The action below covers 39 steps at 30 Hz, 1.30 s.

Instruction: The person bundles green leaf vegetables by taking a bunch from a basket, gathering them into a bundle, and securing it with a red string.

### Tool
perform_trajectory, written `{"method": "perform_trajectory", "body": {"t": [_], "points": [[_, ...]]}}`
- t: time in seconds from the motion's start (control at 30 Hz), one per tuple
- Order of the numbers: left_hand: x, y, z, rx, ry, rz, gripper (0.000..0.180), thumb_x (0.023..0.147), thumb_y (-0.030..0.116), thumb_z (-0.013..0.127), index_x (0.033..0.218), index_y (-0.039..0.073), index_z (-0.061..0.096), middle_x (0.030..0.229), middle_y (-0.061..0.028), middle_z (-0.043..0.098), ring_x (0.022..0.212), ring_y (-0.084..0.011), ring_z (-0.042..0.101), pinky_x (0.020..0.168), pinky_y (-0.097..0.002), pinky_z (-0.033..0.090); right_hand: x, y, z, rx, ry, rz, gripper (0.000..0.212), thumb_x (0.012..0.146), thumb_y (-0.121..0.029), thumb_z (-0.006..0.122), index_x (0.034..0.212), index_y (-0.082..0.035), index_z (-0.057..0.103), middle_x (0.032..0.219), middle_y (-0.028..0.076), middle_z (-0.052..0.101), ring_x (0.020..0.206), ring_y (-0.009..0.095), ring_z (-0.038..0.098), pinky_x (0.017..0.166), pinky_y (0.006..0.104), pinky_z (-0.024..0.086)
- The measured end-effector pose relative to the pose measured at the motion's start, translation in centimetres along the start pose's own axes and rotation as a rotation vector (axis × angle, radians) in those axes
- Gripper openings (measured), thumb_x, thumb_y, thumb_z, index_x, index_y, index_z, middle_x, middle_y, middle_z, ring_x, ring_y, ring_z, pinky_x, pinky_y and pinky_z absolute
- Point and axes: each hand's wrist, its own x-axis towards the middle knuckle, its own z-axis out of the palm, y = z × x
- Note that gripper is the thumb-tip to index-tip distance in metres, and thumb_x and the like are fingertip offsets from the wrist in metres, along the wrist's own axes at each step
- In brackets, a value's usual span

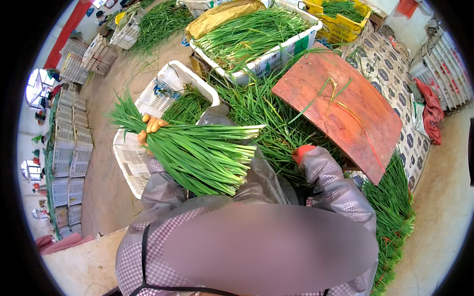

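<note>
My left hand [152, 124] is closed around a thick bunch of garlic chives [197, 155], gripping it towards the leafy end. The bunch lies level, its pale cut ends fanned out to the right over my lap. My right hand [302, 153], in an orange-red covering, reaches down into the loose chives [276, 140] beside the reddish wooden board [340, 106]. Its fingers are hidden, so whether it grips any stalks does not show.
Below the held bunch stands a white plastic crate [129, 163] with some chives inside. A fuller white crate [291, 64] and a yellow crate [343, 29] are at the back. More chives [390, 227] line the right side. Crates [64, 143] are stacked at far left.
</note>
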Motion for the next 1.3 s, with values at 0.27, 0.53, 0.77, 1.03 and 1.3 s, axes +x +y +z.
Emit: {"method": "perform_trajectory", "body": {"t": [0.27,0.53,0.77,1.03,1.3], "points": [[0.4,0.2,-0.5,0.011,-0.051,-0.047,0.038,0.084,0.012,0.06,0.119,0.007,0.044,0.084,0.0009,0.046,0.087,-0.0126,0.049,0.105,-0.0341,0.036,2.6,-8.1,2.2,1.161,0.018,-0.07,0.048,0.09,-0.049,0.061,0.105,-0.005,0.072,0.06,0.002,0.057,0.044,0.009,0.04,0.043,0.0251,0.032],[0.3,0.3,-0.9,0.021,-0.036,-0.058,0.04,0.084,0.013,0.059,0.12,0.007,0.045,0.087,0.0002,0.047,0.09,-0.013,0.05,0.106,-0.0346,0.035,6.3,-8.3,5.7,1.659,0.167,0.066,0.02,0.085,-0.02,0.069,0.087,0.0,0.069,0.057,0.004,0.056,0.039,0.013,0.043,0.036,0.0278,0.031],[-0.1,1.0,-1.5,0.043,0.059,-0.011,0.041,0.082,0.011,0.06,0.119,0.006,0.044,0.086,0.001,0.044,0.086,-0.0124,0.046,0.108,-0.0364,0.033,6.3,1.5,4.3,1.59,0.596,0.269,0.018,0.083,-0.019,0.069,0.086,-0.001,0.07,0.063,0.006,0.064,0.043,0.012,0.05,0.038,0.0265,0.037],[-0.4,0.5,-1.7,0.0,0.094,0.002,0.04,0.082,0.01,0.06,0.118,0.005,0.044,0.086,-0.0002,0.045,0.088,-0.0146,0.049,0.107,-0.0358,0.036,4.7,0.0,0.7,0.473,0.539,-0.565,0.054,0.088,-0.013,0.061,0.139,-0.013,0.043,0.122,0.017,0.059,0.112,0.027,0.058,0.099,0.0328,0.043],[-0.9,1.2,-2.7,0.012,0.154,0.006,0.039,0.082,0.011,0.062,0.117,0.004,0.046,0.089,-0.002,0.05,0.09,-0.0164,0.053,0.106,-0.0354,0.038,5.9,0.4,-1.0,0.846,0.478,0.062,0.02,0.091,-0.023,0.06,0.1,-0.008,0.07,0.074,0.003,0.065,0.063,0.011,0.061,0.058,0.0265,0.048]]}}
